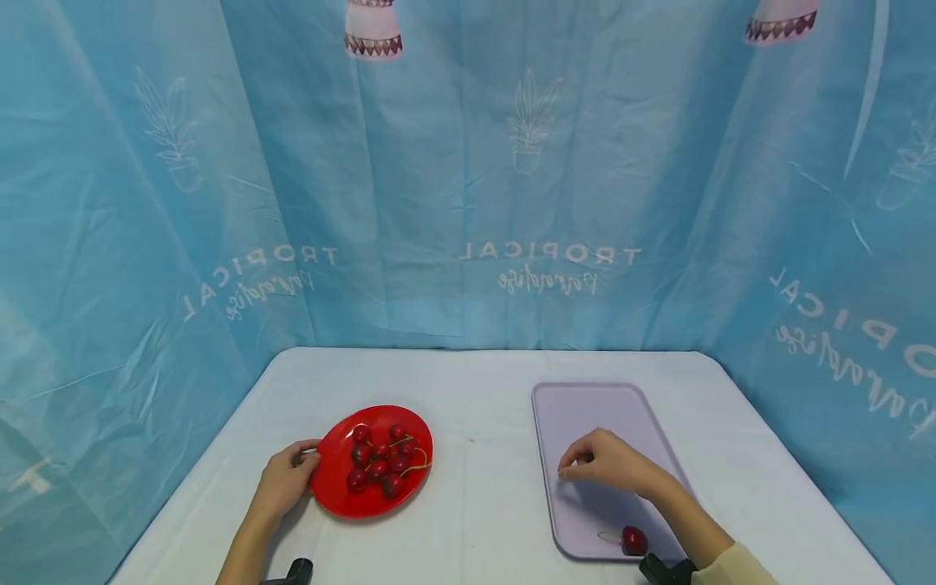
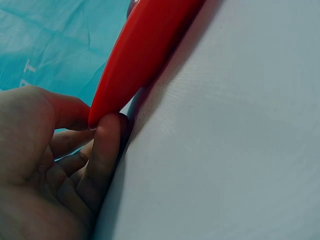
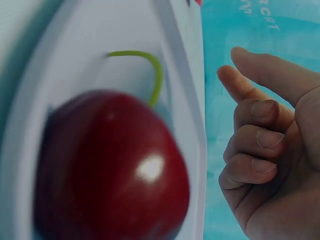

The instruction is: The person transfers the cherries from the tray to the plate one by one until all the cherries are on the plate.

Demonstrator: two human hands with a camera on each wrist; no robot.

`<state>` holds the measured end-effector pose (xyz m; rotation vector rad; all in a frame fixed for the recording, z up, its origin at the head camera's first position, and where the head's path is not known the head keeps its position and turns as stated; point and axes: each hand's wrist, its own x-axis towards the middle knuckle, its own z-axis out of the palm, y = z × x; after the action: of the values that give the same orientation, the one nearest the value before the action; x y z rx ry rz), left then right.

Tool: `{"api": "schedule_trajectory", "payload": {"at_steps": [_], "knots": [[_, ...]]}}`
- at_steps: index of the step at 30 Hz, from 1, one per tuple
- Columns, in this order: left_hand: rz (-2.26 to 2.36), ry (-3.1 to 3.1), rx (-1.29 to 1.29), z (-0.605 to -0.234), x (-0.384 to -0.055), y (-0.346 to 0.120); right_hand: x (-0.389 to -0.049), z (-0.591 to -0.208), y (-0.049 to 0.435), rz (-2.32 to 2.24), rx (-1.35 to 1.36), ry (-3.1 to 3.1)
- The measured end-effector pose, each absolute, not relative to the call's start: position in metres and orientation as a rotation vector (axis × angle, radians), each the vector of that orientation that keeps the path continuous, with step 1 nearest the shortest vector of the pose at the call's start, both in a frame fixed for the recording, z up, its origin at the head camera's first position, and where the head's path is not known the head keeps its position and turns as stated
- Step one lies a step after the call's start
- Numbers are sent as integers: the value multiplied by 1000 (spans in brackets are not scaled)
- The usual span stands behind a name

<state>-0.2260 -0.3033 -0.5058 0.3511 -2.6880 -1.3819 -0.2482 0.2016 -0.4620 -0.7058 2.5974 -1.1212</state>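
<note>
On the left of the table, my left hand [image 1: 285, 479] holds a red plate [image 1: 339, 497] by its left rim. The left wrist view shows the rim pinched between thumb and fingers, with the plate tilted up on that side. Several dark red cherries [image 1: 378, 470] lie on the plate, some with green stems. My right hand [image 1: 601, 461] is over a pale purple tray [image 1: 592, 406] and holds nothing. In the right wrist view its thumb and index finger are extended with a small gap, the other fingers curled. One cherry [image 3: 115, 165] with a curved green stem [image 3: 157, 75] lies near the tray's front edge.
A white table [image 1: 483, 455] lies between the plate and the tray. Blue printed curtains [image 1: 439, 179] hang behind it and along both sides. Dark wrist camera mounts [image 1: 298, 571] show at the bottom, near both forearms.
</note>
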Motion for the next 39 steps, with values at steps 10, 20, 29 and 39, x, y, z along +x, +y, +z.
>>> {"api": "schedule_trajectory", "payload": {"at_steps": [10, 20, 29, 39], "knots": [[-1361, -2695, 356, -504, -226, -302, -231, -463, 212, -1056, -683, 2572], [-1456, -2670, 387, -504, -223, -299, -219, -472, 223, -1006, -679, 2580], [-1404, -2676, 314, -509, -226, -305, -210, -473, 228, -1059, -630, 2541], [-1419, -2681, 317, -508, -224, -305, -198, -481, 239, -1136, -641, 2514]]}}
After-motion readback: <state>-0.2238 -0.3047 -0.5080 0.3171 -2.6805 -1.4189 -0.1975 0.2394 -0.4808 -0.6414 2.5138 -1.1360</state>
